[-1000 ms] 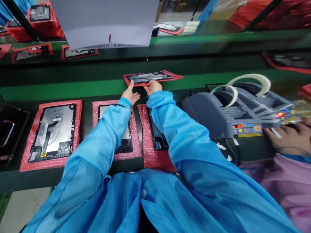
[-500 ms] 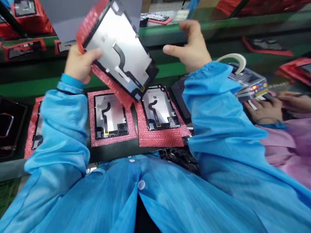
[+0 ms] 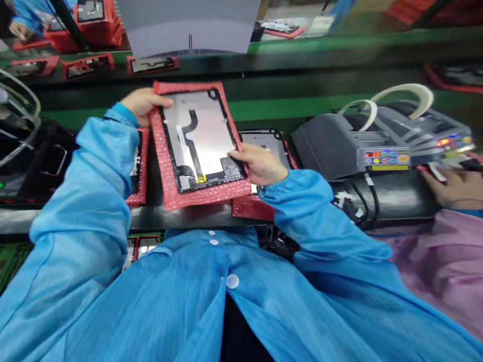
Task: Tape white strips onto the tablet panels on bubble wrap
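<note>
A tablet screen panel (image 3: 209, 136), silver-backed with a dark flex cable, lies on a pink bubble-wrap sheet (image 3: 196, 197) and is held up slightly tilted above the bench. My left hand (image 3: 145, 104) grips the upper left corner, thumb on top and fingers hidden beneath. At the lower right edge my right hand (image 3: 262, 163) is closed on the same panel and its wrap. Behind my right hand, a second panel (image 3: 266, 141) on pink wrap rests on the bench, partly covered. Another wrapped panel (image 3: 141, 168) shows only its right edge by my left sleeve.
Grey machines with lit displays (image 3: 385, 156) and pale hoses stand to the right, cables (image 3: 368, 201) before them. A co-worker's hand (image 3: 456, 186) is at far right. Wrapped panels (image 3: 153, 64) line the rear ledge beneath a grey board (image 3: 188, 25). A black machine (image 3: 37, 161) stands left.
My right hand has come down from open in the air to grip the panel's lower right edge. The panel has swung flatter and lower, over the bench. The view has shifted right.
</note>
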Demonstrator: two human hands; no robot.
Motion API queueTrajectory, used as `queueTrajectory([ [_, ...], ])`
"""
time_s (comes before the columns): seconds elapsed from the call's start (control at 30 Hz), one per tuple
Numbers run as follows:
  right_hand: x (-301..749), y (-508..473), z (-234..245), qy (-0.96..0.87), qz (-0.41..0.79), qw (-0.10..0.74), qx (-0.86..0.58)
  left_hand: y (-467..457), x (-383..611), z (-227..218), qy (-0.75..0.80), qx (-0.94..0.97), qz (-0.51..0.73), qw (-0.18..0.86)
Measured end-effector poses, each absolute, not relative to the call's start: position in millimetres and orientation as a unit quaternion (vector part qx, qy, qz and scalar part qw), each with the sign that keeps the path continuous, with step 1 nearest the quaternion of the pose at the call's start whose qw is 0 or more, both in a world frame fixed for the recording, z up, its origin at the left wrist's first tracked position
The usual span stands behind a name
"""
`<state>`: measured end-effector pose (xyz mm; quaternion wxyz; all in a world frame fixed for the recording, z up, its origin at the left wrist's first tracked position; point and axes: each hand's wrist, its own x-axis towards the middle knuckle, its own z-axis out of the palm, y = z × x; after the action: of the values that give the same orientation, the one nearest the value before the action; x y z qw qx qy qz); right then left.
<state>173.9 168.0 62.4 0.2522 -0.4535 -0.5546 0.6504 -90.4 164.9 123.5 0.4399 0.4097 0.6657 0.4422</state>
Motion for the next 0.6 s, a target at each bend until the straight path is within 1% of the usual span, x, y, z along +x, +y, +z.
queueTrajectory([
  [0.07,168,165,41,-0.511,0.694,0.238,-0.448,176,-96,90,0.69,0.382,0.427,0.442],
  [0.17,163,165,17,-0.515,0.67,0.237,-0.48,185,-100,49,0.789,0.372,0.359,0.333],
  [0.23,160,165,9,-0.574,0.609,0.216,-0.502,187,-101,32,0.826,0.407,0.3,0.25],
  [0.27,158,166,8,-0.618,0.562,0.19,-0.516,187,-101,27,0.834,0.426,0.274,0.217],
  [0.37,157,165,11,-0.741,0.41,0.091,-0.525,186,-100,18,0.846,0.46,0.215,0.166],
  [0.4,159,164,14,-0.762,0.379,0.076,-0.52,184,-99,16,0.848,0.465,0.202,0.154],
  [0.43,163,163,15,-0.77,0.362,0.084,-0.519,183,-97,14,0.851,0.468,0.189,0.143],
  [0.47,170,162,16,-0.765,0.357,0.114,-0.523,180,-94,13,0.854,0.471,0.176,0.132],
  [0.53,195,160,15,-0.714,0.374,0.214,-0.551,174,-86,14,0.861,0.473,0.148,0.111],
  [0.6,234,158,10,-0.622,0.378,0.332,-0.599,165,-75,18,0.87,0.47,0.117,0.091],
])
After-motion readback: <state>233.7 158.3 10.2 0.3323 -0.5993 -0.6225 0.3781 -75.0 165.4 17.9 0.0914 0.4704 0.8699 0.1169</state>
